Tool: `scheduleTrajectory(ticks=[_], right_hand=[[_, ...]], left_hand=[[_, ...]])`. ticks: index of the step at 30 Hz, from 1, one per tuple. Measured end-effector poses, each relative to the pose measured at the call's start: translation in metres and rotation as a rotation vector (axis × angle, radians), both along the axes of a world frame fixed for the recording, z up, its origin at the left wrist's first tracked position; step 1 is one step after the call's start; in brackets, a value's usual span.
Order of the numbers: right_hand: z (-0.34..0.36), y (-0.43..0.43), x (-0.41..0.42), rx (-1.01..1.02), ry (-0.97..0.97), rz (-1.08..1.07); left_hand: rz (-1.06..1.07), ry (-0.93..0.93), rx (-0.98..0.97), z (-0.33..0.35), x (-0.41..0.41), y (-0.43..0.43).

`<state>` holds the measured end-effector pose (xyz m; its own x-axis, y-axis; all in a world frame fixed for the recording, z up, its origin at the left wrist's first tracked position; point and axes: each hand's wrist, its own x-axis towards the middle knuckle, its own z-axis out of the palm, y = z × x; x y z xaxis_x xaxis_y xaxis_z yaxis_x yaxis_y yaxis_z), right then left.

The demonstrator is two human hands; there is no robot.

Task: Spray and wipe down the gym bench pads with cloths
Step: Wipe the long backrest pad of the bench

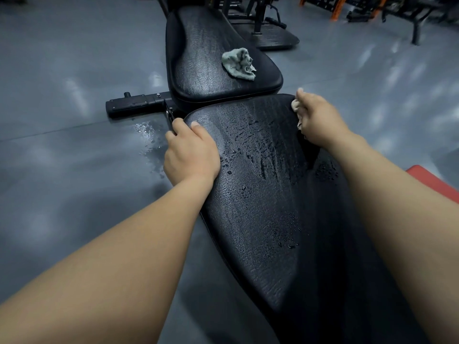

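A long black back pad (260, 194) runs from below me up to the middle, wet with droplets and streaks. My left hand (191, 152) grips its left edge near the top, thumb on the surface. My right hand (315, 117) holds a pale cloth (296, 108) against the pad's upper right corner. Beyond lies the black seat pad (198, 53), with a crumpled grey-green cloth (239, 63) resting on its right side. No spray bottle is in view.
The bench's black metal foot bar (134, 104) sticks out left on the grey floor, with a wet patch (149, 137) beside it. A red pad (432, 182) shows at the right edge. Other gym machines (273, 26) and orange racks (337, 8) stand at the back.
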<state>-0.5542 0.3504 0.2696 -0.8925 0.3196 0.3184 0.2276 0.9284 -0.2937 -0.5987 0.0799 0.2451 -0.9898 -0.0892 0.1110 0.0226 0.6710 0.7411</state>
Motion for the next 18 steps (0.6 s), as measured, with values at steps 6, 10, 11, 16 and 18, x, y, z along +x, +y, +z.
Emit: scheduleTrajectory(ticks=[6, 10, 11, 16, 18], right_hand=[[0.001, -0.045, -0.021, -0.067, -0.006, -0.008], [0.000, -0.063, -0.018, 0.035, 0.001, 0.257], [0.002, -0.057, -0.017, 0.049, -0.003, 0.264], [0.002, -0.004, 0.000, 0.012, -0.021, -0.060], [-0.002, 0.002, 0.005, -0.013, -0.017, -0.156]], left_hand=[[0.004, -0.001, -0.002, -0.001, -0.001, -0.001], [0.003, -0.002, 0.000, -0.001, 0.000, 0.000], [0.002, -0.002, 0.001, -0.001, 0.001, 0.000], [-0.002, -0.003, 0.008, -0.001, 0.000, -0.001], [0.002, -0.001, 0.011, -0.001, -0.001, -0.001]])
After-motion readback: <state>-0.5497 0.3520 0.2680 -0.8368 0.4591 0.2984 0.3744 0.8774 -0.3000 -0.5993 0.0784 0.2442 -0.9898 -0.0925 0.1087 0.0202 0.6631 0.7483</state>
